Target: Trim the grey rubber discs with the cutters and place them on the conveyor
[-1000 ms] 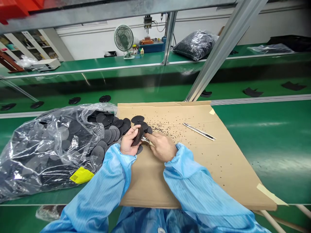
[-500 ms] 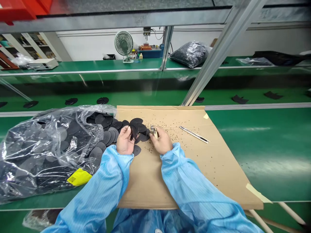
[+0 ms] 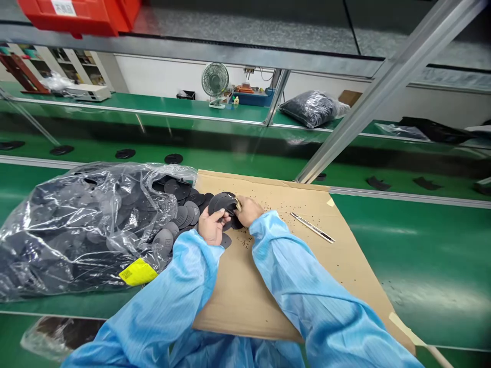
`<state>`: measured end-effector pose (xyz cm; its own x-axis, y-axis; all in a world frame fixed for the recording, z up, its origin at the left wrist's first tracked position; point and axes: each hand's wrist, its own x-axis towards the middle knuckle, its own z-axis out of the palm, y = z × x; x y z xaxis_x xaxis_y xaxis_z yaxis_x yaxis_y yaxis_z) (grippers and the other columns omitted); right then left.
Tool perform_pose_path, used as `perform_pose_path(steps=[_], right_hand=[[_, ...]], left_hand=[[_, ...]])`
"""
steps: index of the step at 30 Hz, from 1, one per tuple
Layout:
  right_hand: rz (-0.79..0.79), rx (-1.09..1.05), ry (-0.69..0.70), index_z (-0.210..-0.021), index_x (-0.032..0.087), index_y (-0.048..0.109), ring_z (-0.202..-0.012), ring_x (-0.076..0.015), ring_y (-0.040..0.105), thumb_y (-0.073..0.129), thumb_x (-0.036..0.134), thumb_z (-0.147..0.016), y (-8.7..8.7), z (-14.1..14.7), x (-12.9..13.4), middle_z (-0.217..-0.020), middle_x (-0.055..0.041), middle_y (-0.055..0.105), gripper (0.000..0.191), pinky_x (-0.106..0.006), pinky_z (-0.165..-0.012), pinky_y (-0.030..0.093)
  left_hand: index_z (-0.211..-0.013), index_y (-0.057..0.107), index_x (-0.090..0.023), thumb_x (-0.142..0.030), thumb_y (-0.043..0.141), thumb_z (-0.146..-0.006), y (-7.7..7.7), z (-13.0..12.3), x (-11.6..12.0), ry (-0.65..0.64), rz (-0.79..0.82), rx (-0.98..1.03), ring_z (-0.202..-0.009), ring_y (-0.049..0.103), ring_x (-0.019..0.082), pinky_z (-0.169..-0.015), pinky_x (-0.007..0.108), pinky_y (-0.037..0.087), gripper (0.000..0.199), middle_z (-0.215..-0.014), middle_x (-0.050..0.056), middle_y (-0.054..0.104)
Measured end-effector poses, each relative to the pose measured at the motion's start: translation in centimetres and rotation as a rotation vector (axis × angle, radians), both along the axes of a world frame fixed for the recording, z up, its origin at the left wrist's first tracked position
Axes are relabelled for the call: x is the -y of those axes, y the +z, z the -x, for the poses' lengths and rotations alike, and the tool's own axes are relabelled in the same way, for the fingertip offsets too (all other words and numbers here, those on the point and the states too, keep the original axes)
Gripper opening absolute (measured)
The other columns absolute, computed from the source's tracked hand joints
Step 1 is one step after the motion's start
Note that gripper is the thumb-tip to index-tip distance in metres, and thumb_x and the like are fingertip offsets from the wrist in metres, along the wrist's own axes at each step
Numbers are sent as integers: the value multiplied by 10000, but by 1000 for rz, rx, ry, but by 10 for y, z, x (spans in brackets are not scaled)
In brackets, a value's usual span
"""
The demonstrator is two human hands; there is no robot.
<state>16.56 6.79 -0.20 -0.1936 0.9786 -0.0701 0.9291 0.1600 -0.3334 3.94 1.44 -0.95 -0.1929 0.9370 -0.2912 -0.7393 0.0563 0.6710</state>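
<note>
My left hand [image 3: 212, 227] is closed, with thumb and fingers pinching a thin black plastic disc [image 3: 219, 203]. My right hand [image 3: 250, 211] is wrapped round a small pair of nippers [image 3: 238, 205] with pale handles. Its metal jaws meet the disc's right edge, partly hidden by the fingers. Under and around the hands lie more black discs, and a loose disc [image 3: 226, 241] rests on the cardboard sheet [image 3: 245, 301] just below. Tiny black scraps [image 3: 245, 240] are scattered on the cardboard near both hands.
A big clear plastic bag [image 3: 76, 235] of black discs, with a yellow label [image 3: 138, 272], fills the left side. A utility knife [image 3: 312, 227] lies on the cardboard to the right. Behind, black parts sit on a green conveyor [image 3: 230, 158]; a metal post [image 3: 356, 117] slants up at right.
My right hand has moved left, bringing the nippers up to the disc in my left hand. The held disc now shows its flat face more. The view has tilted and shifted.
</note>
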Motion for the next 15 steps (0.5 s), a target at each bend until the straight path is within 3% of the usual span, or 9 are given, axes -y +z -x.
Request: perform_pose_path(steps=[5, 9, 12, 15], right_hand=[[-126, -85, 4, -1149, 226, 589, -1014, -240, 591, 615, 304, -792, -8, -1, 6, -1087, -91, 650, 366, -335, -874, 434], [-68, -206, 14, -1071, 253, 624, -946, -247, 609, 622, 259, -758, -7, 2, 6, -1019, -63, 672, 313, -358, -819, 454], [-38, -365, -89, -997, 254, 635, -842, -222, 612, 596, 218, -731, -3, -3, 7, -899, -27, 677, 271, -347, -762, 460], [-85, -671, -227, -919, 220, 618, -750, -187, 583, 592, 255, -704, 1, -14, 15, -818, -3, 653, 220, -335, -735, 467]], left_hand=[[-849, 548, -154, -213, 774, -549, 1, -2, 1, -34, -20, -7, -604, 620, 134, -596, 278, 497, 380, -729, 11, 631], [-887, 537, -161, -256, 788, -584, -3, -1, 1, -65, -44, -12, -633, 648, 154, -593, 277, 506, 405, -724, 14, 648], [-896, 542, -154, -275, 792, -593, -6, 0, 1, -70, -39, -21, -644, 663, 173, -592, 283, 512, 411, -724, 31, 666], [-890, 566, -143, -279, 802, -587, -6, 0, 1, -51, -51, -16, -682, 672, 176, -622, 292, 522, 408, -762, 44, 681]])
